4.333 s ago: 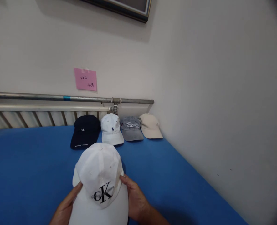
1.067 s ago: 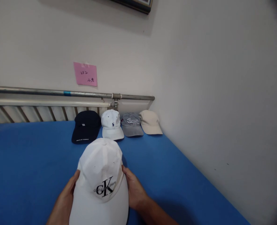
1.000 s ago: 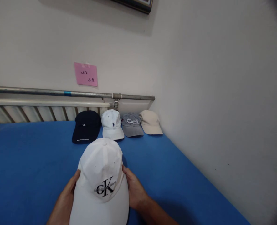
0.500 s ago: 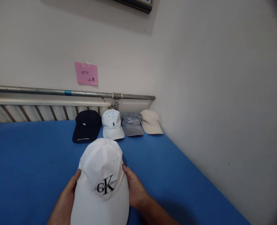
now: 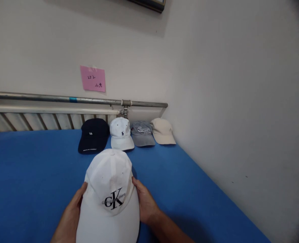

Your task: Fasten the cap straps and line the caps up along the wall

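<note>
"What was the largest thing there?"

"A blue surface (image 5: 32, 175), its right edge running along the wall (image 5: 227, 101). A ribbed radiator (image 5: 48, 121) stood behind its far edge, with a metal pipe (image 5: 96, 100) above."

"And on it?"

"Four caps lined that far edge, ending near the far right corner: a dark cap (image 5: 94, 135), a small white cap (image 5: 121, 135) with a dark emblem, a grey cap (image 5: 143, 135) reading 'Always' and a beige cap (image 5: 163, 131)."

"Where was the big white cap (image 5: 110, 195)?"

"Nearer the person than the row, brim towards the person, a large black K on its front. Whether it touched the blue surface, I couldn't tell."

"Who had it?"

"Both hands grasped it. The left hand (image 5: 73, 206) gripped the left side, the right hand (image 5: 145, 202) the right, thumbs showing at the crown, other fingers mostly hidden."

"Anything smaller?"

"A pink note (image 5: 93, 78) taped to the wall above the pipe, with '252' handwritten on it."
</note>
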The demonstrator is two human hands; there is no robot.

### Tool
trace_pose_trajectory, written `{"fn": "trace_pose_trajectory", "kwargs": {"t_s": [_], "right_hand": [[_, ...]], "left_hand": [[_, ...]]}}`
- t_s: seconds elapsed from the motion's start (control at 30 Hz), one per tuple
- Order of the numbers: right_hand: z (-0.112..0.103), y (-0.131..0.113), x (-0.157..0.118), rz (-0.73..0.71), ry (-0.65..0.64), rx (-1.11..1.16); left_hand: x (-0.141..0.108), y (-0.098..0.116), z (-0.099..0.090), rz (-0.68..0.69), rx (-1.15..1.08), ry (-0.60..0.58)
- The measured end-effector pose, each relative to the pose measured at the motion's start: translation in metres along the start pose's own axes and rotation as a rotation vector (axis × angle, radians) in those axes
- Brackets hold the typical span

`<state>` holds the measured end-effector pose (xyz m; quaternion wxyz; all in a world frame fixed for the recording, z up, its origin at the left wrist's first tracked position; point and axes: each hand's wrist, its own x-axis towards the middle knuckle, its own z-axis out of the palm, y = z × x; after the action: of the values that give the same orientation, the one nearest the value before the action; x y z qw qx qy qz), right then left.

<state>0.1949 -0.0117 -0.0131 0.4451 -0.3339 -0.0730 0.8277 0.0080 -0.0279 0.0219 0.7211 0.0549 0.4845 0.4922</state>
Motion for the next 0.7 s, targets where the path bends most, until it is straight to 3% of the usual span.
{"fn": "trace_pose_trajectory", "kwargs": {"t_s": [0.1,0.2,0.43,0.7], "right_hand": [[-0.0009,0.0000,0.0008,-0.001,-0.005,-0.016],[-0.0010,0.0002,0.0014,0.006,-0.020,-0.022],[0.0025,-0.0001,-0.0009,-0.019,0.014,-0.034],[0.0003,0.0005,0.0012,-0.037,0.014,-0.028]], "left_hand": [[-0.0023,0.0004,0.0017,-0.005,-0.015,0.018],[-0.0032,0.0001,0.0019,-0.085,-0.058,-0.056],[-0.0036,0.0011,0.0045,-0.085,-0.008,-0.003],[-0.0075,0.0008,0.0057,-0.072,0.042,-0.026]]}}
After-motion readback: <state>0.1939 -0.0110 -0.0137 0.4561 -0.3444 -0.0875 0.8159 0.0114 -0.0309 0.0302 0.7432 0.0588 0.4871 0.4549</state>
